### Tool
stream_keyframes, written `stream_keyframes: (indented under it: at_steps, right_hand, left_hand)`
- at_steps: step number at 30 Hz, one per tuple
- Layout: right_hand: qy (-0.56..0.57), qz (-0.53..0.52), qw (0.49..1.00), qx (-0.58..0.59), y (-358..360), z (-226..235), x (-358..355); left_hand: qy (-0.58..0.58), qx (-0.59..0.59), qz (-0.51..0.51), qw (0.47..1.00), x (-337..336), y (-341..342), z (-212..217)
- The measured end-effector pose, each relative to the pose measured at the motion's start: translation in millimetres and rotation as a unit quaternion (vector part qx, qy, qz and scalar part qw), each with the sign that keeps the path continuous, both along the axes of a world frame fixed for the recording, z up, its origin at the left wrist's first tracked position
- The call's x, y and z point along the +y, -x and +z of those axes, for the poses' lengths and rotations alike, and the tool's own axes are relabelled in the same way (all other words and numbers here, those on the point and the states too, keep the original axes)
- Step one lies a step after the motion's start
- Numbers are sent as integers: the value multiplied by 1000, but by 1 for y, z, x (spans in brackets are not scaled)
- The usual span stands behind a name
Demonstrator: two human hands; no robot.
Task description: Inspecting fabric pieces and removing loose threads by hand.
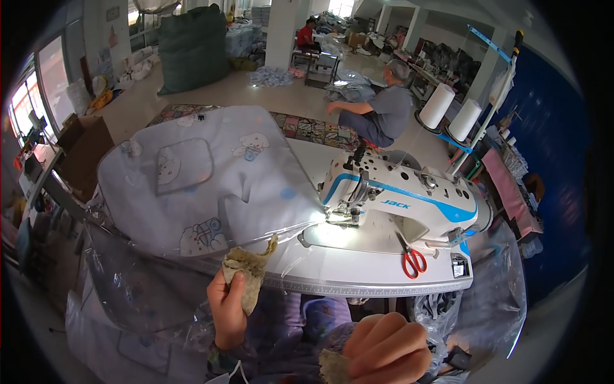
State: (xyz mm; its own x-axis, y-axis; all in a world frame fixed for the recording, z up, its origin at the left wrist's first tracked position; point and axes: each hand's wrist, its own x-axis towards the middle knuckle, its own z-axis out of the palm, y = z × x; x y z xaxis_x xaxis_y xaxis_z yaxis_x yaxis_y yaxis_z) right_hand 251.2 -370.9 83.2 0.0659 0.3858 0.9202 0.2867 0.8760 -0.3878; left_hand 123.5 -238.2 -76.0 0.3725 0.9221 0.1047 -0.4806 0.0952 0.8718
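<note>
My left hand (229,313) pinches a torn, greenish-brown piece of what looks like flatbread (249,275), raised before the front edge of the sewing table. My right hand (389,349), closer to me and lower, is curled with its knuckles up. A smaller piece of the same flatbread (333,367) pokes out by its fingers. Behind the left hand, pale grey fabric (256,185) with cartoon puppies and a stitched pocket spreads over the table. One corner reaches the needle area of a white and blue sewing machine (409,200), whose lamp is lit.
Red-handled scissors (414,262) lie on the white sewing table (371,281). Two white thread cones (437,105) stand behind the machine. Clear plastic sheeting (147,275) hangs over the front left edge. A seated person (384,105) works beyond the table. A large green sack (192,51) stands further back.
</note>
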Motion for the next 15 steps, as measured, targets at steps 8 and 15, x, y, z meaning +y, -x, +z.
stream_keyframes:
  at_steps: [8,15]
  right_hand:
    - [-44,103,993,30,1,-7,1]
    - [-23,102,994,-19,-12,-6,5]
  left_hand:
    - [16,-16,-12,1000,-2,0,4]
    - [9,1,3,1000,-7,4,4]
